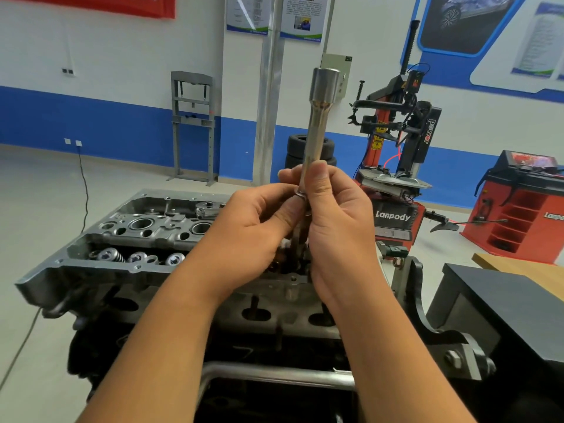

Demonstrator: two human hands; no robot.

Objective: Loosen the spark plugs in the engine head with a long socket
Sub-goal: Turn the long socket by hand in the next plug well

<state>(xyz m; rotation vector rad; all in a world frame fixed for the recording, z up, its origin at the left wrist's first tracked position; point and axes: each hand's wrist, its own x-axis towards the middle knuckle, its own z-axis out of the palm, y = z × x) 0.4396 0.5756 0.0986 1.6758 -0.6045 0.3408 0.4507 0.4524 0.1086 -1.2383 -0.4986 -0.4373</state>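
Note:
A long silver socket [317, 126] stands almost upright in front of me, its wide end on top. My right hand [332, 218] grips its lower shaft, thumb up along the metal. My left hand [253, 227] pinches the socket's bottom end beside the right hand. Both hands hover over the grey engine head [128, 239], which sits on a stand. Round plug wells [142, 223] and valve springs [110, 255] show on its left half. The hands hide the head's right part and any plug under them.
A ratchet-like tool [207, 209] lies on the far side of the head. A red and black tyre changer [396, 166] stands behind right, a red wheel balancer [525, 206] further right. A black cabinet [500, 303] is close on my right. A grey press frame [192, 126] stands against the wall.

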